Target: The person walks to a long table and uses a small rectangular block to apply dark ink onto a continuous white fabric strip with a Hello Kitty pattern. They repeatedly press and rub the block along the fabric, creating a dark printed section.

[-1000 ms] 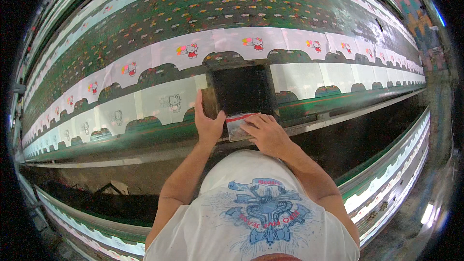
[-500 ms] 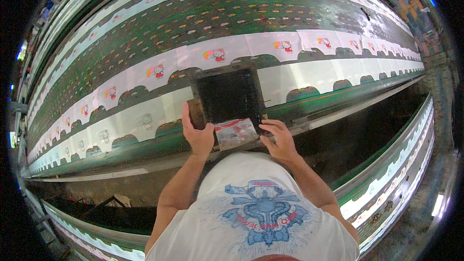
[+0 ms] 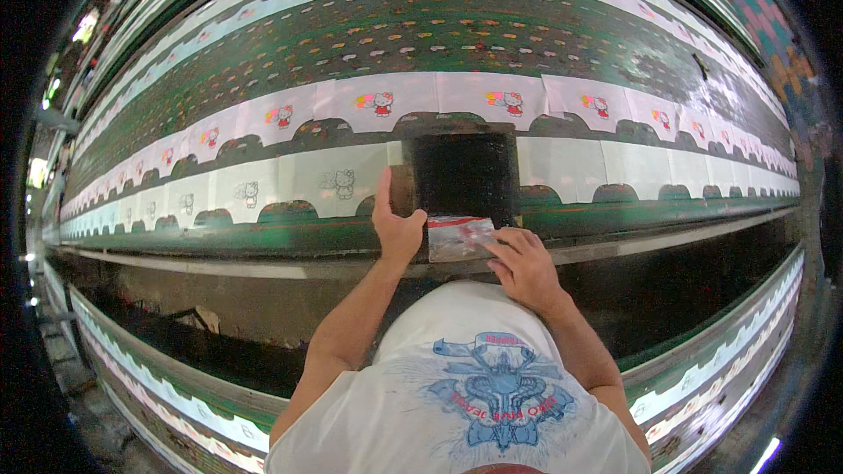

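A dark, square printing screen (image 3: pixel 464 174) lies over the near row of white fabric pieces. My left hand (image 3: pixel 399 226) grips its left side, at a brown wooden piece (image 3: pixel 401 190), with the index finger stretched along it and the thumb at the near edge. At the screen's near end is a shiny, clear plastic-covered piece (image 3: pixel 455 242) with a red strip. My right hand (image 3: pixel 527 270) has its bent fingers on the right end of that piece. A thin grey outline print (image 3: pixel 339 183) shows on the fabric just left of the screen.
The long green table (image 3: pixel 158 241) carries rows of fabric pieces with scalloped cut-outs. A farther row bears coloured cartoon-figure prints (image 3: pixel 505 104). A pale rail (image 3: pixel 263 254) runs along the near edge. Other long tables (image 3: pixel 176 386) stand behind, beyond a dark gap.
The screen has shifted right by about one fabric piece, and an outline print shows where it lay. My left hand moved with it. My right hand went from the near right corner onto the plastic-covered piece.
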{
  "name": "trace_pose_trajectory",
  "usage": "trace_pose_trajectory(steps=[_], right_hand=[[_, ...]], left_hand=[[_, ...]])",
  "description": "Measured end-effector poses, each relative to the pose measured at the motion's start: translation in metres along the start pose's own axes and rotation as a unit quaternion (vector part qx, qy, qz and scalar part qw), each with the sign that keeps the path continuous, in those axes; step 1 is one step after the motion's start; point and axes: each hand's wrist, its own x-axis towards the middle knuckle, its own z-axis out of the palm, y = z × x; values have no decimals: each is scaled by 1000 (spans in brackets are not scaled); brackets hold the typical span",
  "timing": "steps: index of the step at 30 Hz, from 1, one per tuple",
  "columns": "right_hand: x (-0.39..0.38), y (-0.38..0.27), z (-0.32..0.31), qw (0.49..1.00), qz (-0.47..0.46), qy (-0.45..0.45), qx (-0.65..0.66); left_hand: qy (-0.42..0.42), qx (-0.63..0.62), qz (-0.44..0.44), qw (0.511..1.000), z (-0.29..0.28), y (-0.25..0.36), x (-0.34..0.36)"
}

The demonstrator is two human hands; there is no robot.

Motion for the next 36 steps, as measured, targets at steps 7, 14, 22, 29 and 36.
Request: trace_pose_trajectory(steps=[7,14,22,29,36], right_hand=[[42,-10,14,990,-97,-76,-71],[88,10,-17,979,-75,-173,-74],[178,64,-12,991,-41,-107,-73],[173,55,7,990,-29,-73,-116],[114,11,13,987,-31,-86,-132]], left_hand=[[-2,-25,-60,998,3,-1,0],[10,3,-14,1000,8,-10,0],[-45,-85,-61,994,-4,-1,5],[-73,-30,-69,994,-15,-4,12],[-80,-57,-73,992,-16,-9,9]])
